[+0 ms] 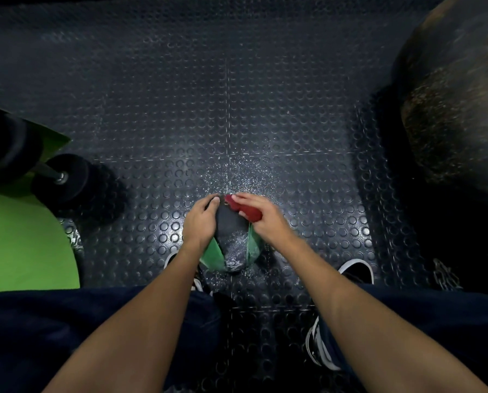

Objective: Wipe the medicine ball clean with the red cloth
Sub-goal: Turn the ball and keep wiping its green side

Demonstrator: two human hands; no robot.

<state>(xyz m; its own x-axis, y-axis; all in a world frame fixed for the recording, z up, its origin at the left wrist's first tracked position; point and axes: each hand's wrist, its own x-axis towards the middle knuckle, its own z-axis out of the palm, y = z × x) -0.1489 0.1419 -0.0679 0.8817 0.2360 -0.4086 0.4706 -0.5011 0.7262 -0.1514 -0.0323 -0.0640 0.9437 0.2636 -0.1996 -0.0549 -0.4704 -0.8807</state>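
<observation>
A black and green medicine ball (pixel 231 239) rests on the studded floor between my feet. My left hand (pixel 199 221) grips its upper left side, fingers curled over the top. My right hand (pixel 261 215) presses a bunched red cloth (pixel 245 209) against the ball's upper right side. The cloth is mostly under my fingers, with its far end poking out near the top of the ball. White print shows on the ball's near face.
The floor is dark rubber matting with round studs (pixel 225 114). A black dumbbell (pixel 64 177) lies at the left beside a green mat (pixel 24 245). A large dark exercise ball (pixel 458 103) fills the right edge. My shoes (pixel 356 270) flank the ball.
</observation>
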